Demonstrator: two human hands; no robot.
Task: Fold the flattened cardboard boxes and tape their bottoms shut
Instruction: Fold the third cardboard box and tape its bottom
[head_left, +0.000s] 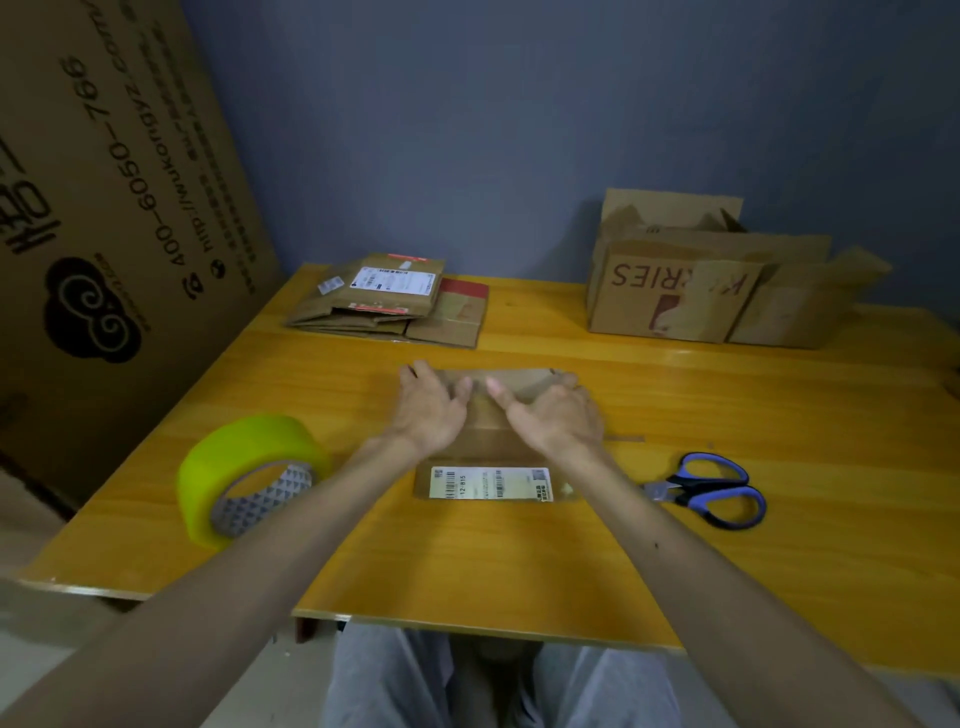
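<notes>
Small brown cardboard box (488, 448), white barcode label (491, 483) on near side

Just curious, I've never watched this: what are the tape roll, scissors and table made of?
Tape roll: glossy yellow-green plastic film, judging by its sheen. Scissors: blue-and-black handles, probably plastic; greyish blades look metal. Table: shiny yellow wood grain, solid wood or laminate, can't tell.

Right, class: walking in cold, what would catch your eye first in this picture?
The left hand and right hand hold a small cardboard box at the centre of the table. A bright yellow-green tape roll sits to its left, blue-handled scissors to its right.
</notes>
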